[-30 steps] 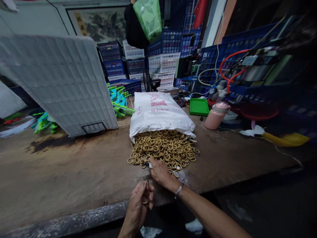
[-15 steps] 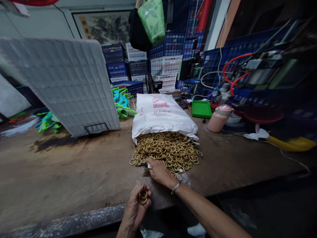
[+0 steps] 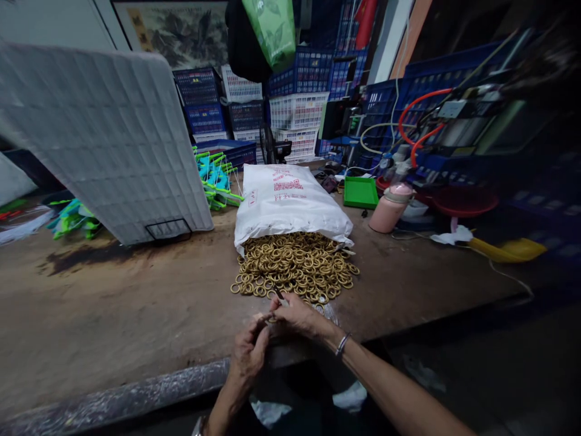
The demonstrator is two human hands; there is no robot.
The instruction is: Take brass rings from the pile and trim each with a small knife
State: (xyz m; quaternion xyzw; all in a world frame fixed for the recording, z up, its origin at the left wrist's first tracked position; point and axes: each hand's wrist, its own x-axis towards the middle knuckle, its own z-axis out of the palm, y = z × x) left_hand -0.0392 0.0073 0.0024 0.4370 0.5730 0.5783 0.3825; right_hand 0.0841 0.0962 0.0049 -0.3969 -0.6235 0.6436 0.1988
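The white sack (image 3: 290, 203) lies flat on the worktop (image 3: 136, 309), red print and a square code facing up, its open mouth turned toward the person. Brass-coloured rings (image 3: 295, 263) spill out of that mouth into a wide heap, the back of which runs under the sack's edge; how many remain inside is hidden. A few rings lie at the heap's near edge.

In front of the heap, the two hands meet. The left hand (image 3: 249, 348) has its fingers bent in, pinching a ring near the tips; whether its palm holds more cannot be told. The right hand (image 3: 295, 315) grips a small dark tool (image 3: 278, 293), whose tip points up toward the heap.

Right of the sack sits a shallow green tray (image 3: 361, 192), its green floor showing. Beside it stands a pink bottle (image 3: 388, 212), contents hidden by its wall. Farther right is a red dish (image 3: 465, 201), too dim to read inside. Behind, blue crates (image 3: 204, 119) and white crates (image 3: 299, 113) are stacked; what their slats enclose is unclear. A green bag (image 3: 272, 33) hangs above, against a black one.
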